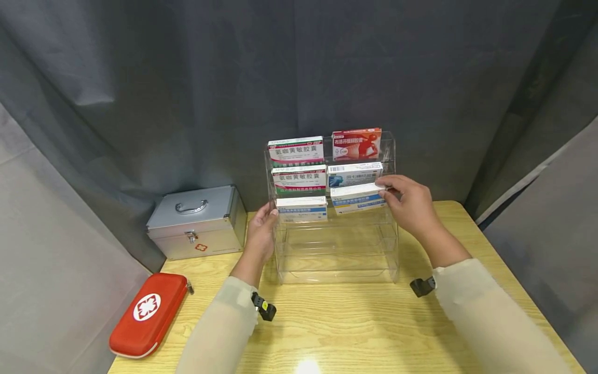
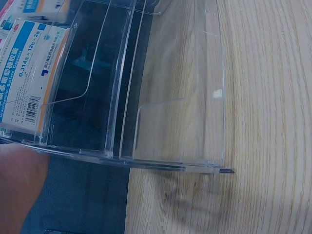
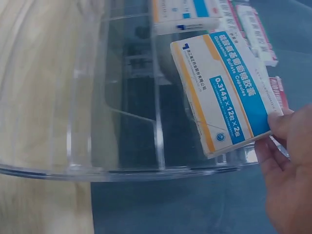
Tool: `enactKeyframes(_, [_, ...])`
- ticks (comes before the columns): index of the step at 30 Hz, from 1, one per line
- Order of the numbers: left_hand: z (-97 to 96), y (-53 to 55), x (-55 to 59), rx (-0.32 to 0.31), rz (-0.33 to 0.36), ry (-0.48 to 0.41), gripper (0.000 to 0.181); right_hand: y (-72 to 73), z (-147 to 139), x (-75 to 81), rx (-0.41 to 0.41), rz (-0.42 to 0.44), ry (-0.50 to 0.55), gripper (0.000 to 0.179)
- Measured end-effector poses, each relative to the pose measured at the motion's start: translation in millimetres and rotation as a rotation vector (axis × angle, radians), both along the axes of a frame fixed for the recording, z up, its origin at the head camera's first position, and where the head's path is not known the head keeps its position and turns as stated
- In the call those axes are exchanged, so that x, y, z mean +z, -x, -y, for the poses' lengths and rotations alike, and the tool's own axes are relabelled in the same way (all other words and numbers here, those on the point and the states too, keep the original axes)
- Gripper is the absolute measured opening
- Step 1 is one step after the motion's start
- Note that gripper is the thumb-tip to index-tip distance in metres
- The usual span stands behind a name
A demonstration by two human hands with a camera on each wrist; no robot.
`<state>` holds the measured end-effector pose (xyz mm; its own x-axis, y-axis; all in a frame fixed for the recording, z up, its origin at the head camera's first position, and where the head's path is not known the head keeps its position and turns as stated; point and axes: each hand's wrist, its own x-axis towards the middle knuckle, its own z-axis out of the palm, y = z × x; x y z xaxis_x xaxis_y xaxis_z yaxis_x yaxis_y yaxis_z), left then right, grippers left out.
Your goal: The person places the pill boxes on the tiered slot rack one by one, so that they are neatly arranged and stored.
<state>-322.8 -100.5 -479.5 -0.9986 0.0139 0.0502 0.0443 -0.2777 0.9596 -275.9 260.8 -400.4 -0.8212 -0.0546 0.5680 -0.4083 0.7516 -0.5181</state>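
A clear acrylic display rack (image 1: 337, 262) stands on the table with medicine boxes in its upper tiers. My right hand (image 1: 412, 203) pinches the right end of a white, blue and orange box of glucosamine capsules (image 1: 358, 203) between thumb and fingers. In the right wrist view this capsule box (image 3: 224, 92) lies tilted over the third tier. My left hand (image 1: 260, 231) grips the rack's left side, thumb beside a matching capsule box (image 1: 302, 212) in that tier. The left wrist view shows this matching box (image 2: 29, 73) behind the clear front; most of the left hand is out of frame there.
Above are two green-and-pink boxes, the upper one (image 1: 296, 151) and the lower one (image 1: 300, 182), a red box (image 1: 357, 145) and a blue-and-white box (image 1: 355, 176). A silver case (image 1: 196, 223) and a red first-aid pouch (image 1: 163, 296) lie left. Grey curtain (image 1: 243, 78) hangs behind.
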Motion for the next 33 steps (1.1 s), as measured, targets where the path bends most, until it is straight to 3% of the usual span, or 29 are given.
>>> enactKeyframes(8, [0.7,0.4,-0.6,0.004,-0.011,0.002,0.049,-0.9,1.5,-11.6,-0.013,0.018,-0.216,0.023])
enactKeyframes(15, [1.4,0.4,0.7,0.002,-0.012,0.004,0.048,4.2,-0.8,-22.2,0.042,-0.168,-0.357,0.024])
enactKeyframes(27, [1.8,-1.2,-3.3,-0.019,-0.017,0.048,0.053,0.9,-4.4,-34.7,0.055,-0.326,-0.382,0.034])
enactKeyframes(30, [4.8,-0.7,-5.8,-0.025,-0.025,0.086,0.055,-4.4,-4.3,-36.0,0.037,-0.304,-0.378,0.04])
enactKeyframes(33, [11.6,-1.0,-9.3,-0.041,-0.032,0.137,0.059,-12.2,-4.4,-36.4,0.015,-0.211,-0.343,0.044])
